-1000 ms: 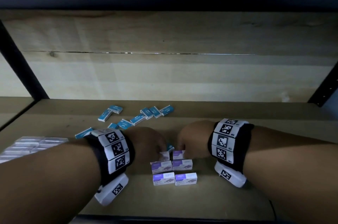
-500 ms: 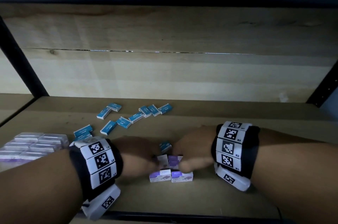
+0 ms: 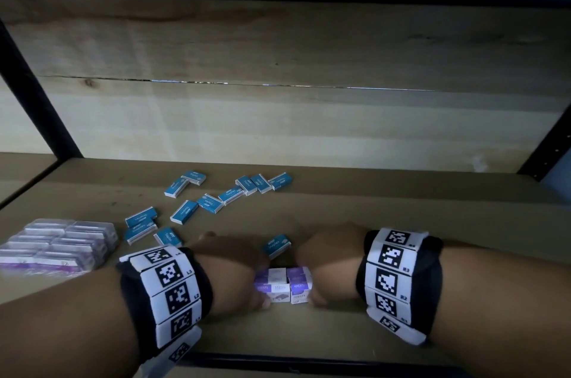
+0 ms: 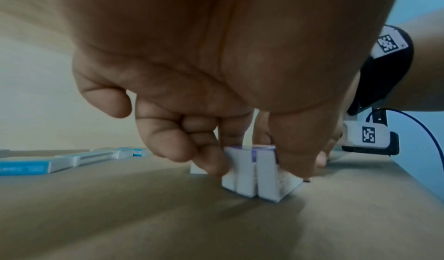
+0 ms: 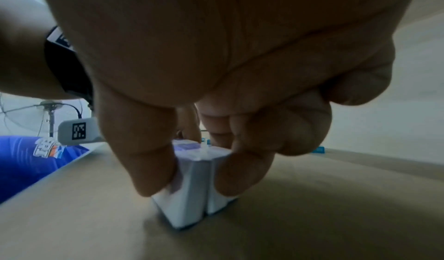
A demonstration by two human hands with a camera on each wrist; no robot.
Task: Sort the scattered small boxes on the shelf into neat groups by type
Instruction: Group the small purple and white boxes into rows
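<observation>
Wrist views show both hands (image 4: pixel 216 93) (image 5: pixel 228 93) pinching purple boxes (image 3: pixel 282 285); head adds blue boxes (image 3: pixel 213 203)

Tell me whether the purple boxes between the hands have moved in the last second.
Yes. The purple boxes have closed up into one tight block; the back ones drew nearer the person, away from the lone blue box behind them.

Since 1 s ago I closed both hands in on the purple boxes (image 3: pixel 282 285): what was a loose flat 2-col spread got squeezed into one tight block. L hand (image 3: pixel 230 272) & R hand (image 3: pixel 327 266) ended up pinching it from opposite ends, thumbs on the near side.
</observation>
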